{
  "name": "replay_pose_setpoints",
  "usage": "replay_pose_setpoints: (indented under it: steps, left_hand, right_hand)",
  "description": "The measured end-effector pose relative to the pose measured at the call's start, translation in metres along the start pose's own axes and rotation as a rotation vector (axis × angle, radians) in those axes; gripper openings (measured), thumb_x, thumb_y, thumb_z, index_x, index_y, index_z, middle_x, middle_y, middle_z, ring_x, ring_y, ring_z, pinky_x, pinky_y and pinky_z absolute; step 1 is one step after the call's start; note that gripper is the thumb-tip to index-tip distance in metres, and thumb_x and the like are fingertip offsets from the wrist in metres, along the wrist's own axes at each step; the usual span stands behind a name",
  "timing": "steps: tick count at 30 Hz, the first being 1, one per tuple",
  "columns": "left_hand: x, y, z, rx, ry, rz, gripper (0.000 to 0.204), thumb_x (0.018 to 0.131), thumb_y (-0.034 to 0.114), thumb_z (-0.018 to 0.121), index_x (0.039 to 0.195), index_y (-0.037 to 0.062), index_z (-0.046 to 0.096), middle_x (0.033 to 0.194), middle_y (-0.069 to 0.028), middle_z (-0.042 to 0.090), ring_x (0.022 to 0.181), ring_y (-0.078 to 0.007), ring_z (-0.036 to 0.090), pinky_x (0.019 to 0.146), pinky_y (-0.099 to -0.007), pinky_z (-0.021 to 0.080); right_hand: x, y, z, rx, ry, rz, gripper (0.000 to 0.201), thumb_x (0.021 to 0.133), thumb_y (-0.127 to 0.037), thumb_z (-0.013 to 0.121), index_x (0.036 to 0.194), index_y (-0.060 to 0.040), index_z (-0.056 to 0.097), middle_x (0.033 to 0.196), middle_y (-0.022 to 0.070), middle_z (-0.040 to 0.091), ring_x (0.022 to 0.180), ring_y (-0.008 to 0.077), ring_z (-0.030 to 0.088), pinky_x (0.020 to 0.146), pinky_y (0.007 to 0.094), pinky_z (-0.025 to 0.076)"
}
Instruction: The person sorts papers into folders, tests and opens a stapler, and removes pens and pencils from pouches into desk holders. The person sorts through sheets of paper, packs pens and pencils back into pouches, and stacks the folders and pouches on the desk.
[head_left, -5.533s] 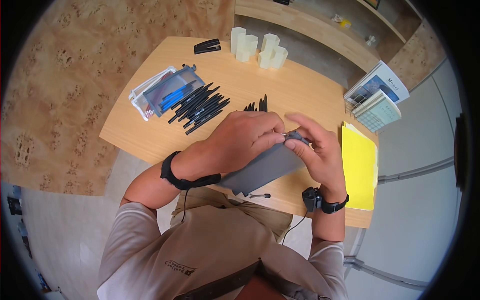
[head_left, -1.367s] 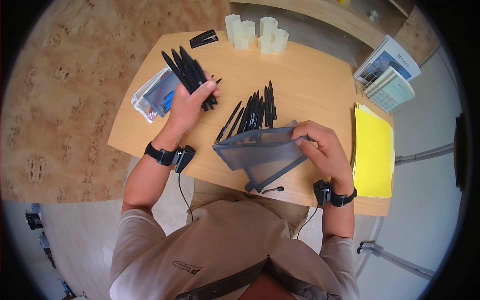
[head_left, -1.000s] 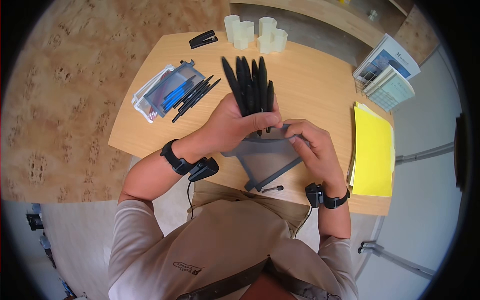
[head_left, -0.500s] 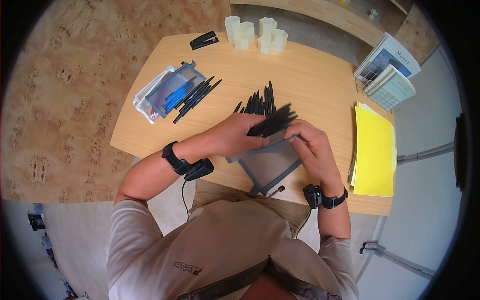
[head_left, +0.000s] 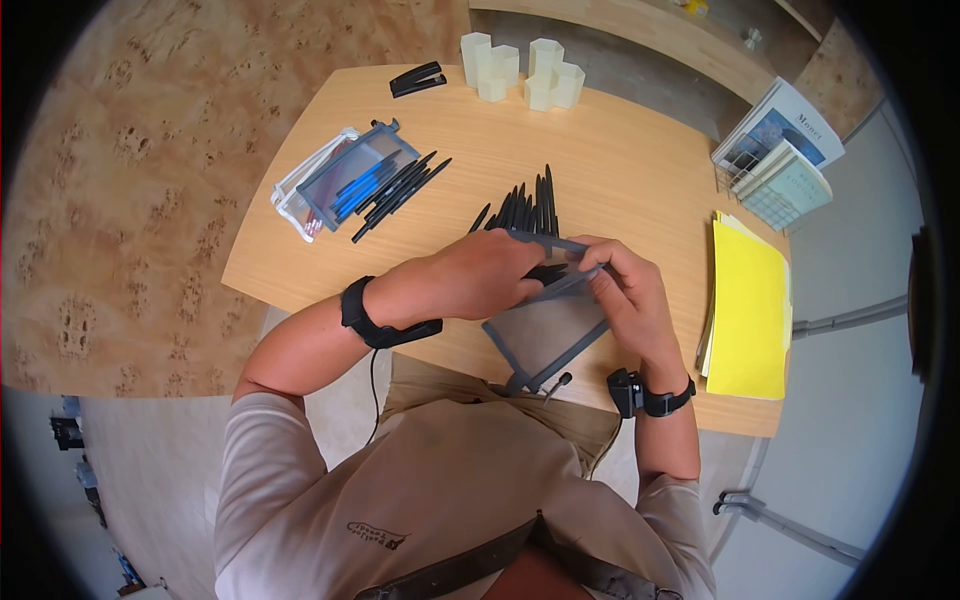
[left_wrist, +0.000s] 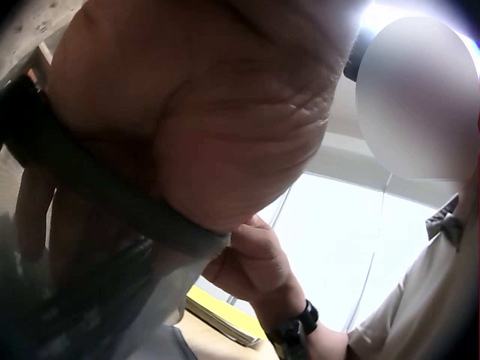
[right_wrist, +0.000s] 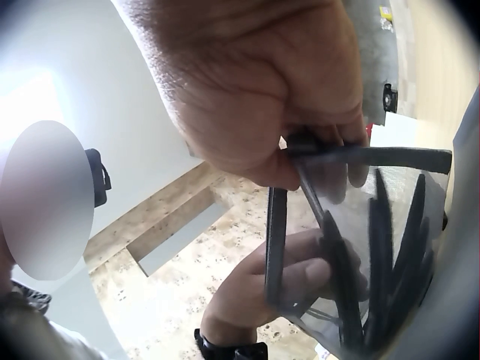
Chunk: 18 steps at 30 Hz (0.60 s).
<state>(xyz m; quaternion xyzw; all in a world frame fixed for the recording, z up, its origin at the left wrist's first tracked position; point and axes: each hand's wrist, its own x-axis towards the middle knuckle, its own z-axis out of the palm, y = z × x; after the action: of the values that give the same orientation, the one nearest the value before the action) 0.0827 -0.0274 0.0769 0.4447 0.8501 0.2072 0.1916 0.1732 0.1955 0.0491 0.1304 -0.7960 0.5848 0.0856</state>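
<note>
A grey translucent zip pouch [head_left: 550, 332] is held up over the desk's front edge. My right hand [head_left: 632, 300] pinches its rim near the right corner. My left hand [head_left: 462, 280] reaches into the mouth, holding a bunch of black pens [head_left: 546, 272]; in the left wrist view the dark rim band crosses that hand [left_wrist: 202, 142]. Through the clear side, the right wrist view shows the pens [right_wrist: 380, 251] fanned inside, beside the left thumb and fingers. More black pens [head_left: 528, 212] lie in a row behind the pouch, their lower ends hidden by it.
At the left, black pens [head_left: 400, 198] and blue pens [head_left: 362, 190] lie on a second grey pouch [head_left: 330, 178], above a white-edged pouch [head_left: 292, 205]. A stapler [head_left: 417, 79], hexagonal holders [head_left: 490, 70], wire-racked books [head_left: 785, 170] and a yellow folder [head_left: 748, 310] surround the work area.
My left hand has carried a bunch of black pens from the left pile to the pouch, turned them over and lowered them into its mouth. My right hand keeps gripping the rim.
</note>
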Motion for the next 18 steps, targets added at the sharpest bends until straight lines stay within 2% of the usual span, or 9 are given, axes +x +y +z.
replay_pose_setpoints:
  steps: [4, 6, 7, 9, 11, 13, 14, 16, 18]
  left_hand:
    - [0.002, 0.004, -0.005, 0.167, -0.131, -0.083, 0.022, 0.095, 0.020, 0.063, 0.110, 0.0047, 0.068, 0.091, -0.0210, 0.070, 0.086, -0.0412, 0.067, 0.077, -0.0467, 0.053]
    - [0.002, -0.006, 0.004, 0.063, 0.208, 0.159, 0.019, 0.093, 0.018, 0.062, 0.097, 0.0011, 0.069, 0.086, -0.0201, 0.071, 0.084, -0.0390, 0.069, 0.077, -0.0475, 0.055]
    - [0.000, -0.010, -0.001, 0.068, 0.206, 0.154, 0.019, 0.093, 0.018, 0.062, 0.097, 0.0011, 0.069, 0.086, -0.0201, 0.071, 0.084, -0.0390, 0.069, 0.077, -0.0475, 0.055]
    - [-0.001, -0.028, -0.020, 0.008, 0.501, 0.174, 0.018, 0.094, 0.019, 0.061, 0.101, 0.0027, 0.066, 0.092, -0.0162, 0.071, 0.086, -0.0394, 0.068, 0.077, -0.0467, 0.054]
    - [0.000, -0.075, -0.031, 0.052, 0.489, -0.087, 0.024, 0.092, 0.022, 0.065, 0.105, 0.0018, 0.066, 0.096, -0.0181, 0.070, 0.091, -0.0400, 0.067, 0.079, -0.0464, 0.054]
    - [-0.007, -0.123, -0.035, 0.291, 0.399, -0.371, 0.035, 0.091, 0.029, 0.069, 0.112, 0.0021, 0.066, 0.107, -0.0197, 0.070, 0.101, -0.0398, 0.066, 0.086, -0.0465, 0.053]
    - [-0.013, -0.137, -0.033, 0.296, 0.404, -0.371, 0.035, 0.091, 0.029, 0.069, 0.112, 0.0021, 0.066, 0.107, -0.0197, 0.070, 0.101, -0.0398, 0.066, 0.086, -0.0465, 0.053]
    - [-0.021, -0.151, -0.032, 0.362, 0.382, -0.615, 0.043, 0.090, 0.034, 0.071, 0.117, 0.0015, 0.065, 0.117, -0.0213, 0.068, 0.113, -0.0397, 0.063, 0.093, -0.0477, 0.052]
    - [-0.021, -0.155, -0.027, 0.379, 0.388, -0.637, 0.046, 0.090, 0.036, 0.071, 0.118, 0.0014, 0.064, 0.119, -0.0211, 0.067, 0.116, -0.0392, 0.061, 0.095, -0.0479, 0.051]
  right_hand:
    - [-0.002, 0.005, -0.001, -0.040, -0.015, -0.011, 0.011, 0.097, 0.002, 0.054, 0.101, -0.0045, 0.062, 0.115, 0.0059, 0.070, 0.079, 0.0087, 0.056, 0.070, 0.0233, 0.046]
    - [-0.002, 0.010, -0.001, -0.072, 0.007, -0.042, 0.013, 0.096, 0.004, 0.053, 0.101, -0.0046, 0.062, 0.115, 0.0055, 0.070, 0.081, 0.0085, 0.055, 0.072, 0.0232, 0.046]
    - [-0.002, 0.010, -0.003, -0.065, 0.007, -0.045, 0.013, 0.096, 0.004, 0.053, 0.101, -0.0046, 0.062, 0.115, 0.0055, 0.070, 0.081, 0.0085, 0.055, 0.072, 0.0232, 0.046]
    - [-0.005, 0.006, -0.007, -0.031, -0.014, 0.057, 0.015, 0.092, 0.005, 0.058, 0.103, -0.0038, 0.062, 0.114, 0.0123, 0.072, 0.093, 0.0244, 0.067, 0.084, 0.0312, 0.052]
    - [-0.006, 0.007, -0.010, -0.024, -0.024, 0.069, 0.015, 0.091, 0.006, 0.058, 0.103, -0.0037, 0.062, 0.114, 0.0122, 0.072, 0.094, 0.0244, 0.068, 0.085, 0.0311, 0.052]
    - [-0.006, 0.009, -0.011, -0.020, -0.040, 0.072, 0.016, 0.091, 0.006, 0.058, 0.103, -0.0036, 0.062, 0.114, 0.0121, 0.072, 0.095, 0.0244, 0.068, 0.085, 0.0309, 0.052]
    - [-0.006, 0.011, -0.011, -0.022, -0.040, 0.056, 0.016, 0.091, 0.006, 0.058, 0.103, -0.0036, 0.062, 0.114, 0.0121, 0.072, 0.095, 0.0241, 0.068, 0.085, 0.0307, 0.052]
    - [-0.005, 0.013, -0.010, -0.020, -0.037, 0.041, 0.015, 0.092, 0.006, 0.058, 0.103, -0.0036, 0.062, 0.114, 0.0121, 0.072, 0.096, 0.0239, 0.068, 0.085, 0.0306, 0.052]
    - [-0.005, 0.013, -0.010, 0.000, -0.042, 0.056, 0.015, 0.092, 0.006, 0.058, 0.103, -0.0036, 0.062, 0.115, 0.0122, 0.072, 0.096, 0.0240, 0.068, 0.085, 0.0308, 0.052]
